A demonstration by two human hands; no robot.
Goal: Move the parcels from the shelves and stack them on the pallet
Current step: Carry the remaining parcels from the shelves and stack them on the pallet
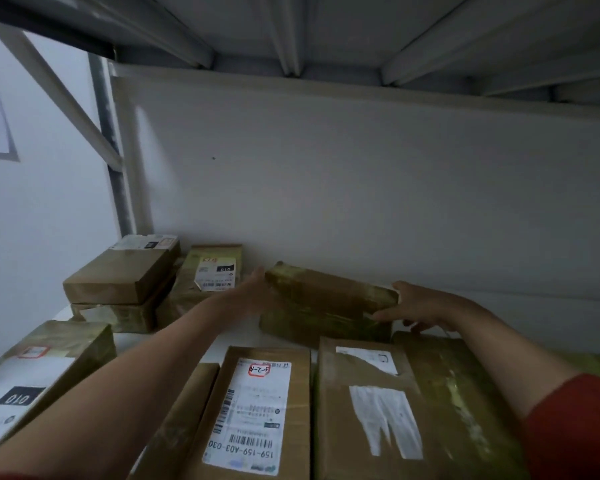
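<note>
Both arms are deep in the shelf. The taped parcel (326, 303) is at the back, up against the white back panel (361, 185), its long side across the view. The left grip (257, 289) is flat on the parcel's left end, fingers stretched twd the back, palm pressing, not curled. The right grip (416, 306) has the right end: thumb along the front face, fingers hooked over the top corner. So the parcel is squeezed btw the 2 hands. Can't tell if its underside is off the shelf board (236, 341) or resting on it.

Just in front of the taped parcel is the barcode parcel (257, 410), label reading 159-159-A03-030 w/ a red-boxed mark. Touching that one's right side is the torn-label parcel (368, 410), w/ ragged white scraps on top. Front-right of the taped parcel is the green-taped parcel (465, 393), w/ the right forearm passing over it and a red sleeve (575, 427) at the frame edge.

Left of the taped parcel, just beside the left grip, is the leaning parcel (212, 271), tilted, w/ a white label and a black 010 tag. Further left is a stack of 2: the top box (118, 278) sits skewed on the lower box (118, 315). Front-left and well apart is the big 010 parcel (49, 358); the left forearm crosses beside it. Overhead is the upper shelf underside (326, 29), w/ grey ribs.
</note>
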